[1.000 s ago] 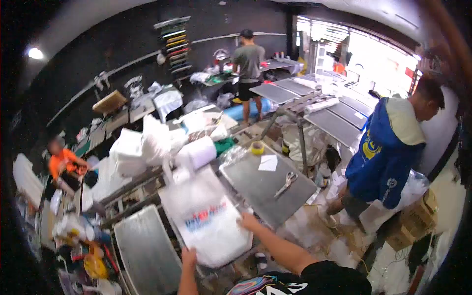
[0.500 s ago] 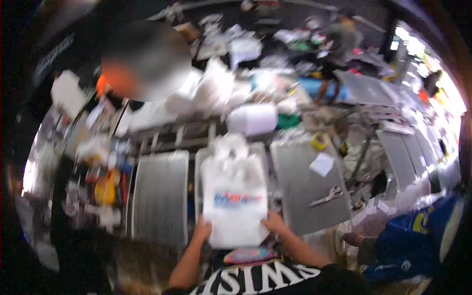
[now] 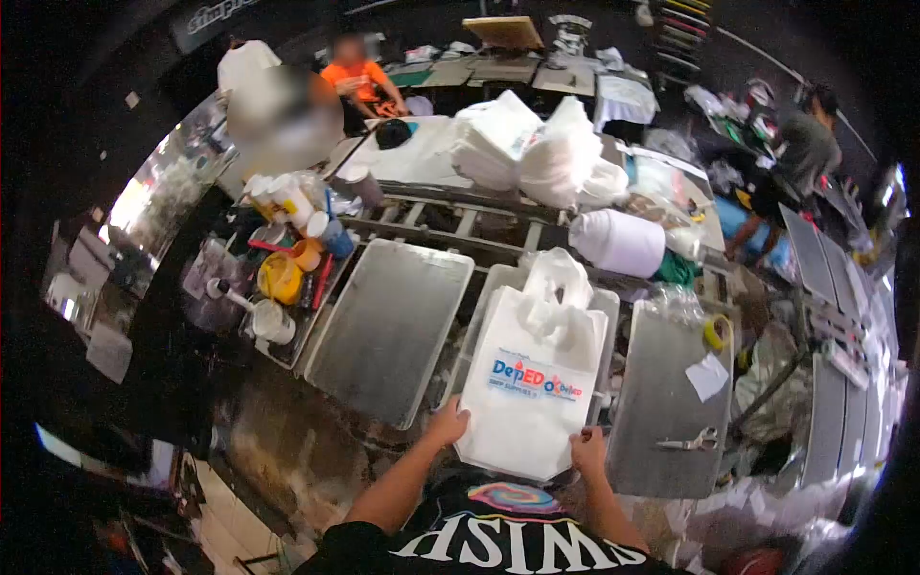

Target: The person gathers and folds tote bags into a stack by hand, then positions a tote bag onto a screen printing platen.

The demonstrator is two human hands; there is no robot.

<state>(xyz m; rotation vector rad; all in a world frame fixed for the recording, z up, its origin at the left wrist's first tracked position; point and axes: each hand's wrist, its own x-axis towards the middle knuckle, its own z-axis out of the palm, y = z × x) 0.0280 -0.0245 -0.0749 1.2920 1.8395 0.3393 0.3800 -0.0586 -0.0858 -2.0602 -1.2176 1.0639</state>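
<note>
At six o'clock sits a black T-shirt (image 3: 450, 513) with bold white lettering (image 3: 492, 544), upside down from here, reading SWISH. At the lettering's twelve o'clock swirls a multicoloured oval graphic (image 3: 515, 496). The sleeves (image 3: 353, 548) are short and plain black; left hand (image 3: 448, 423) and right hand (image 3: 587, 448) are bare.

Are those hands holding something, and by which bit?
Yes, a white printed bag: the left hand grips its left edge, the right hand its right edge, both near the end opposite the handles.
</note>
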